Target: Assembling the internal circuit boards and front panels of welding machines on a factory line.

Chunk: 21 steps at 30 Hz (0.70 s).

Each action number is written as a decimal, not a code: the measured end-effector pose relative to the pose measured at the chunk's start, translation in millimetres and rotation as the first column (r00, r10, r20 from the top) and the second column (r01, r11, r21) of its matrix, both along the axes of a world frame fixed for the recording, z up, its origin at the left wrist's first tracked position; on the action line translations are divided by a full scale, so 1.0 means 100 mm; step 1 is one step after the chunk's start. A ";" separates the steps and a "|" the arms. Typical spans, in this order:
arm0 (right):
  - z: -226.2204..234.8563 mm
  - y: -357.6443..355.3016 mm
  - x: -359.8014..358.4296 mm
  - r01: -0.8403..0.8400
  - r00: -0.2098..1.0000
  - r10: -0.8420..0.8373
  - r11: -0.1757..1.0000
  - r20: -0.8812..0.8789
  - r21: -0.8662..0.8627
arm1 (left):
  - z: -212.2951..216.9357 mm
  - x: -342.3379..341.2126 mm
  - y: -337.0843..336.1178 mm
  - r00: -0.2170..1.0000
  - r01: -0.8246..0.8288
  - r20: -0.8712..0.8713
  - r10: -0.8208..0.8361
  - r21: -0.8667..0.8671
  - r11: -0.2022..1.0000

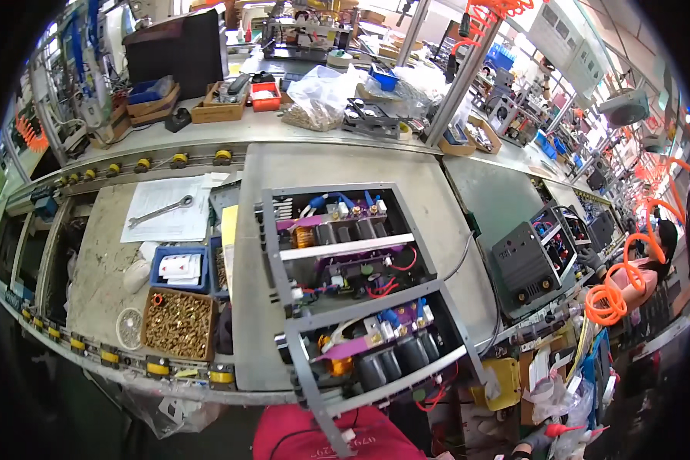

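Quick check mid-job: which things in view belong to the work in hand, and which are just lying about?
Likely in the job:
far open frame with electronics
near open frame with electronics
gloved right hand, beside a red-tipped item; grip unclear

Apparently lying about:
wrench on paper sheets
white packets in a blue bin
brass-coloured pieces, possibly job stock

Brightly lit, glare up top, bent edges, black rim
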State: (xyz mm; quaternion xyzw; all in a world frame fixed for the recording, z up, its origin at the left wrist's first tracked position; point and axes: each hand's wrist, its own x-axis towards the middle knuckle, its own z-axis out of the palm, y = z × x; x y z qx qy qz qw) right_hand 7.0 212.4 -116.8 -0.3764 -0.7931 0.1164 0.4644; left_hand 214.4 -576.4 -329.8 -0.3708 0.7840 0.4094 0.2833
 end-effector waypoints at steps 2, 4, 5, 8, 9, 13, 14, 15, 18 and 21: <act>0.08 -0.14 -0.04 -0.034 0.999 0.034 0.999 0.009 0.007 | -0.01 -0.16 -0.02 0.999 0.016 0.029 -0.016 0.016 1.000; 0.20 -0.27 -0.07 -0.071 0.997 0.070 0.997 0.022 0.013 | 0.02 -0.27 -0.04 0.998 0.028 0.060 -0.030 0.034 0.999; 0.31 -0.32 -0.05 -0.090 0.995 0.089 0.996 0.035 0.020 | 0.06 -0.26 0.00 0.996 0.033 0.082 -0.037 0.047 0.998; 0.65 -0.44 -0.08 -0.168 0.984 0.166 0.985 0.070 0.031 | 0.23 -0.18 0.17 0.990 0.026 0.139 -0.037 0.082 0.996; 0.75 -0.47 -0.14 -0.203 0.977 0.200 0.979 0.078 0.030 | 0.30 -0.14 0.26 0.987 0.014 0.156 -0.028 0.090 0.996; 0.80 -0.84 -0.37 -0.348 0.937 0.348 0.937 0.021 -0.008 | 0.47 -0.11 0.25 0.989 -0.037 0.147 0.027 0.063 0.997; 0.73 -0.91 -0.46 -0.379 0.925 0.379 0.925 0.007 -0.020 | 0.45 -0.14 0.26 0.989 -0.045 0.146 0.037 0.053 0.998; 0.67 -0.98 -0.52 -0.409 0.912 0.409 0.912 -0.010 -0.032 | 0.44 -0.17 0.27 0.988 -0.053 0.144 0.046 0.042 0.998; 0.55 -1.14 -0.45 -0.492 0.871 0.490 0.867 -0.041 -0.077 | 0.54 0.03 0.31 0.984 -0.072 0.165 0.070 0.007 0.997; 0.52 -1.28 -0.22 -0.560 0.828 0.556 0.819 -0.071 -0.122 | 0.71 0.34 0.32 0.978 -0.080 0.192 0.085 -0.031 0.996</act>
